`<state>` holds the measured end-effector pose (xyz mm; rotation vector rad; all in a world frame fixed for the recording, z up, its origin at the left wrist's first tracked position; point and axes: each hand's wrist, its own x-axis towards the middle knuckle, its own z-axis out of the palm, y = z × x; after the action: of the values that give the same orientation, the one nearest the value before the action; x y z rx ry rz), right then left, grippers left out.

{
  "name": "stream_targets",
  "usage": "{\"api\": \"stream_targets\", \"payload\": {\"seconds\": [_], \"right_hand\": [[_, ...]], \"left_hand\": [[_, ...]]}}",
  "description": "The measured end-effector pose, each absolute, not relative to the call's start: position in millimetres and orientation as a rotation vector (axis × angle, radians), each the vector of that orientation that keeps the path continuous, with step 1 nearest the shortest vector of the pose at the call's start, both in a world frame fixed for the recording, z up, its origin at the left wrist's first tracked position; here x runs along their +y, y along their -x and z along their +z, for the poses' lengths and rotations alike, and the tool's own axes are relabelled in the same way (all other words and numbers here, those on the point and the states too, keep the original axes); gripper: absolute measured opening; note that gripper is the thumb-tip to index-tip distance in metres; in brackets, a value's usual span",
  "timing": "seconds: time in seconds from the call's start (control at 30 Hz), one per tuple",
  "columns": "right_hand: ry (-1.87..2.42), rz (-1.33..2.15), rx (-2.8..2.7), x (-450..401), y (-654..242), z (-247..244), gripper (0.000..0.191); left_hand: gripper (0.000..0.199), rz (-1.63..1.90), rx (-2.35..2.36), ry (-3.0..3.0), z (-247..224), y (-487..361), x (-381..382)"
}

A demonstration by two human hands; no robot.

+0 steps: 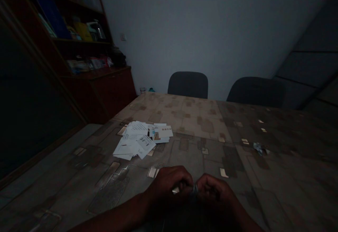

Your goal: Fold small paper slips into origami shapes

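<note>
My left hand (173, 182) and my right hand (212, 189) are close together at the near edge of the table, low in the head view. Both have their fingers curled inward. Between the fingertips is a small pale-edged object (194, 189), too dark and small to name, pinched from both sides. Beyond my left hand lies a loose, overlapping pile of white cards (134, 142), some with print or writing, on the patterned tablecloth (195, 161).
A small crumpled, shiny item (260, 149) lies on the table at the right. Two dark chairs (188, 84) (256, 90) stand at the far side. A wooden shelf unit (111, 91) with assorted items is at the left, beside the pale wall.
</note>
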<state>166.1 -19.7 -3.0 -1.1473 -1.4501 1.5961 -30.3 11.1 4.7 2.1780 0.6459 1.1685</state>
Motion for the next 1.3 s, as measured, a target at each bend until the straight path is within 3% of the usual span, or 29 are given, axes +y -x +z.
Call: {"api": "stream_targets", "payload": {"seconds": [0.2, 0.47, 0.7, 1.3], "right_hand": [[1.116, 1.616, -1.43, -21, -166, -2, 0.049], [1.146, 1.637, -1.372, -22, -164, -1, 0.052], [1.15, 1.652, -1.336, -22, -163, -2, 0.053], [1.12, 1.681, -1.351, -23, -164, -1, 0.047]], "left_hand": [[0.005, 1.058, 0.704, -1.94, 9, 29, 9], [0.026, 0.856, 0.736, -1.531, 15, 27, 11], [0.025, 0.833, 0.707, -1.32, 11, 24, 10], [0.029, 0.815, 0.711, -1.264, 14, 24, 12]]}}
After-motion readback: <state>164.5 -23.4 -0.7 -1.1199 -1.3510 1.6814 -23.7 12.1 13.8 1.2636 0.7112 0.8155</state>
